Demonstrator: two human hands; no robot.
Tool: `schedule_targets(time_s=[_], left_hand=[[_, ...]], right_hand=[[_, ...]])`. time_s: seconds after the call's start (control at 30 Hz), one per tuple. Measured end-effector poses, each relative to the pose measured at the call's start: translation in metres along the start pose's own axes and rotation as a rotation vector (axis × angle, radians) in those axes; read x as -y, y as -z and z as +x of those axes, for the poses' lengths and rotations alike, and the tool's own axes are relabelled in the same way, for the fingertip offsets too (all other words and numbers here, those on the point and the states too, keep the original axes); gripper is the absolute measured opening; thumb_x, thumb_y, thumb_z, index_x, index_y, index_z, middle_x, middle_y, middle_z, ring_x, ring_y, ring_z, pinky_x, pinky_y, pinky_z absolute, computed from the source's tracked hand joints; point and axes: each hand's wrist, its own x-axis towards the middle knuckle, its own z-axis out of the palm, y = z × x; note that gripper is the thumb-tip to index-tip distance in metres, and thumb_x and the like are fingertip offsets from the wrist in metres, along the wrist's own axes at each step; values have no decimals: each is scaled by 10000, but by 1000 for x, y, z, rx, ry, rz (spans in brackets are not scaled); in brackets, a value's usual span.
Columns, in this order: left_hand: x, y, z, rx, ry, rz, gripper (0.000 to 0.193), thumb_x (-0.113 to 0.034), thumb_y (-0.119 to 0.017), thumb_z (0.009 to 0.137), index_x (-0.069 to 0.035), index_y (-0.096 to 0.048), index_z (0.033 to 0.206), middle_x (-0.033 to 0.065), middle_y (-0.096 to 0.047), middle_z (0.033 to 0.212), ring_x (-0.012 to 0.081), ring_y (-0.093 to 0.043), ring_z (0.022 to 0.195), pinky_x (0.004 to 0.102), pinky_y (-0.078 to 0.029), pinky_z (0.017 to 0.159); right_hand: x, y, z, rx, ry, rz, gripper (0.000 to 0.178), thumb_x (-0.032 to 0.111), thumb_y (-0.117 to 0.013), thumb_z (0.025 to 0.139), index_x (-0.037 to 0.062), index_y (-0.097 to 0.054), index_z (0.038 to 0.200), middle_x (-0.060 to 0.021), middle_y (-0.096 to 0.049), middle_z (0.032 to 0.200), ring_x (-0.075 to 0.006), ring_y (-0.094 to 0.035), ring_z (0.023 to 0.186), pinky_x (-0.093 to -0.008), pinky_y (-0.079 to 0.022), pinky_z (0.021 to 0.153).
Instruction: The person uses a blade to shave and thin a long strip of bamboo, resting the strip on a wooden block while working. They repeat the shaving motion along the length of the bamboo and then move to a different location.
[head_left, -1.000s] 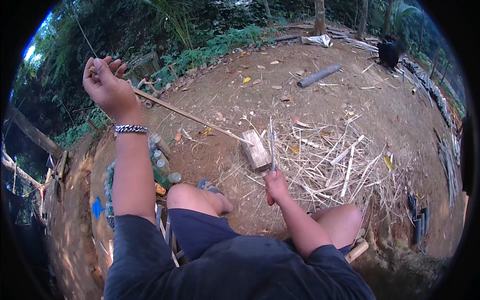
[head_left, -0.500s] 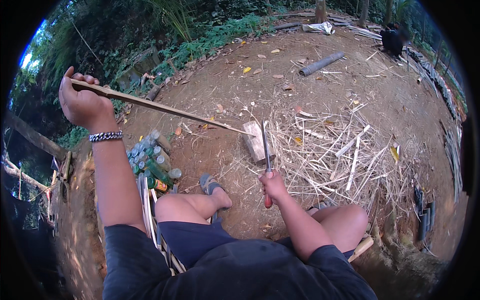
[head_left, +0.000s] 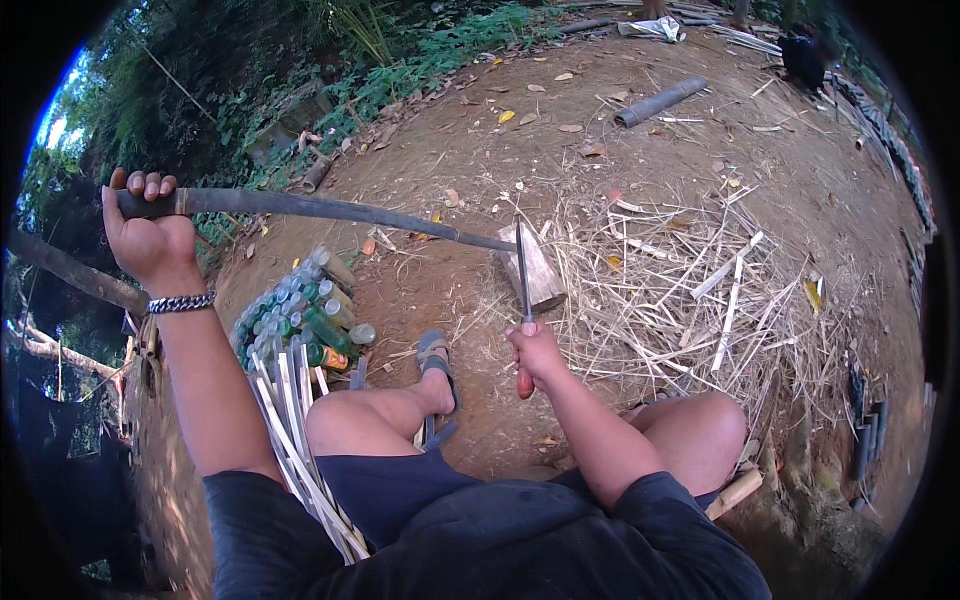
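Note:
My left hand (head_left: 153, 232), raised at the far left, is closed round one end of a long bamboo strip (head_left: 340, 211). The strip's dark outer face shows, and it slopes down to the right with its far end at the top of a wooden block (head_left: 542, 275) on the ground. In my right hand (head_left: 537, 353) is a knife (head_left: 525, 384) with a reddish handle. Its narrow blade points away from me, crossing in front of the block close to the strip's end. Whether blade and strip touch I cannot tell.
Pale shavings (head_left: 660, 290) cover the soil right of the block. Several glass bottles (head_left: 320, 325) lie left of my foot, near a bundle of pale strips (head_left: 300, 420) beside my left thigh. Farther off are a bamboo tube (head_left: 660, 101) and a person in dark clothing (head_left: 802, 60).
The bamboo strip has turned from its pale face to its dark one. My left hand sits slightly lower and farther left. The knife stays upright near the block.

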Motion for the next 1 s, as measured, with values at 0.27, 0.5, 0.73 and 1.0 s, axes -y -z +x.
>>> schedule_targets(time_s=[0.27,0.5,0.73,1.0], left_hand=[[-5,-16,-25,-139,-9,-41,246,-235,-432,983,-101,-469,779,-8,-363,629,113,-343,558,274,-306,553],[-29,-22,-80,-492,-165,186,244,-270,-421,996,-132,-417,796,-27,-321,631,96,-290,529,260,-281,537],[-41,-9,-129,-572,-189,319,335,-375,-418,1018,-130,-398,790,-28,-304,642,105,-276,549,258,-260,536],[-41,-15,-176,-685,-239,397,379,-389,-444,1008,-129,-346,750,-20,-271,648,121,-256,560,271,-251,523]], right_hand=[[-15,-3,6,29,56,-211,295,217,-697,821,32,-543,991,-102,-605,788,-213,-588,648,-367,-493,616],[9,-21,-34,-48,281,-606,396,304,-707,797,16,-564,1028,-193,-649,903,-362,-632,861,-420,-486,776],[32,-45,-40,80,293,-828,330,271,-653,830,11,-547,1005,-246,-638,944,-409,-622,914,-484,-486,783],[-22,-34,47,-144,213,-803,270,210,-590,841,39,-534,1042,-256,-633,921,-434,-612,895,-506,-483,783]])
